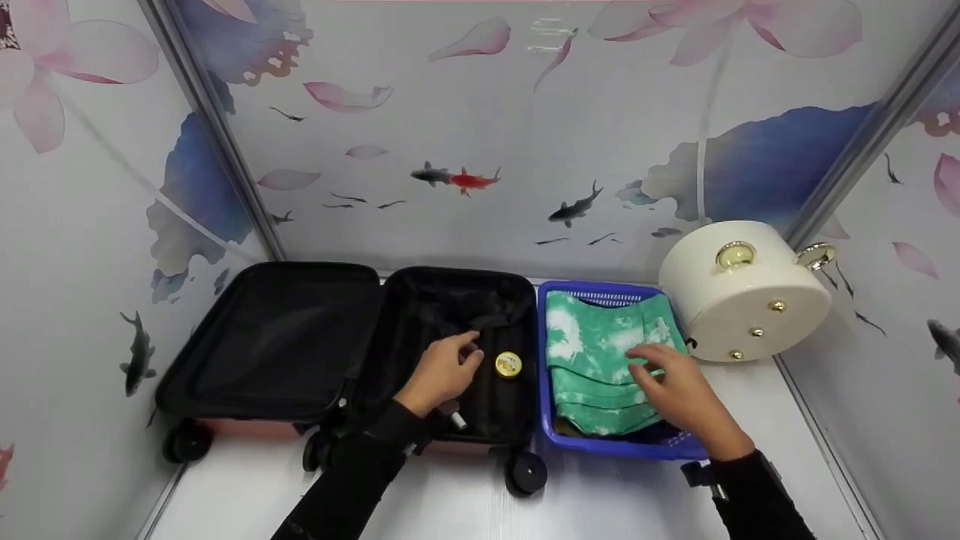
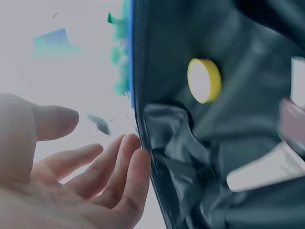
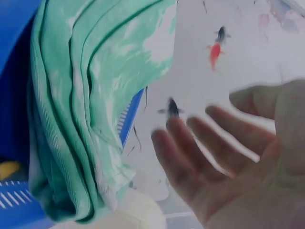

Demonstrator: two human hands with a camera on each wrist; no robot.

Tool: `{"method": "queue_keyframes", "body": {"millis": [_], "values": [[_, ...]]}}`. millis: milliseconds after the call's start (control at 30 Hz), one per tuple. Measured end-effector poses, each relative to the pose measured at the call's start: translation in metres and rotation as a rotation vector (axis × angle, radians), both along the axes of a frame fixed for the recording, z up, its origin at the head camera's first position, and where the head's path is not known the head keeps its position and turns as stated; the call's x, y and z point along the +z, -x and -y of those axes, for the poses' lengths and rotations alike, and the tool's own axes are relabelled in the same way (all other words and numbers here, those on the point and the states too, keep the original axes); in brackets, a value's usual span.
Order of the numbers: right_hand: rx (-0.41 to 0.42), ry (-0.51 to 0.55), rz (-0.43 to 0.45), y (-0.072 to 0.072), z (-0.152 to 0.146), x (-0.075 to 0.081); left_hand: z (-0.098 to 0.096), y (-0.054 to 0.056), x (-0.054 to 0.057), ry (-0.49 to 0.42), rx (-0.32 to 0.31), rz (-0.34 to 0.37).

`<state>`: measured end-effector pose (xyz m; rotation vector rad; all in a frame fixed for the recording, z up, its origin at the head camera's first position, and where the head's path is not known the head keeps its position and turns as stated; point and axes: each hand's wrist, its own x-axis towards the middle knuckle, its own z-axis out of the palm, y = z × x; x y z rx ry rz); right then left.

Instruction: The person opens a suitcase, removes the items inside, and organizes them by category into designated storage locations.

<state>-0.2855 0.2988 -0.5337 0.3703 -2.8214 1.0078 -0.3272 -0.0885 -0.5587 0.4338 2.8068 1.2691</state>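
My left hand (image 1: pixel 444 373) hovers over the right half of an open black-lined suitcase (image 1: pixel 420 274), fingers loosely bent and holding nothing. In that half lie a small round yellow tin (image 1: pixel 508 365) and, in the left wrist view, a white tube (image 2: pixel 267 171) beside a pinkish item (image 2: pixel 291 119) cut off by the frame edge. My right hand (image 1: pixel 684 391) is held above the right side of a blue basket (image 1: pixel 622 448), its fingers relaxed with nothing in them. A folded green-and-white tie-dye cloth (image 1: pixel 600 352) fills most of the basket and hides much of what is beneath.
The suitcase's other half (image 1: pixel 277 337) lies open on the left, with black wheels (image 1: pixel 526 474) along the front. Behind the basket at right, a round cream case (image 1: pixel 739 300) with gold feet leans by the wall. Something yellow (image 3: pixel 8 168) peeks from under the cloth. Printed walls enclose three sides.
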Motion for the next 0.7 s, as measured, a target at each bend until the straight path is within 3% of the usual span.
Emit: {"method": "queue_keyframes", "body": {"millis": [167,333,500,600,700], "values": [[0.180,-0.087,0.118,-0.022,0.016,-0.009,0.000,-0.035,-0.016,0.177,-0.076,-0.133],[0.234,-0.174,0.144,-0.049,0.035,-0.025,-0.004,-0.077,-0.041,0.369,-0.122,-0.323],[0.110,-0.231,0.167,-0.073,0.051,-0.045,0.009,-0.101,-0.069,0.468,-0.088,-0.485],[-0.001,-0.275,0.178,-0.077,0.056,-0.060,0.019,-0.102,-0.082,0.544,-0.015,-0.548],[-0.046,-0.338,0.150,-0.077,0.059,-0.077,0.025,-0.099,-0.093,0.611,0.021,-0.547]]}}
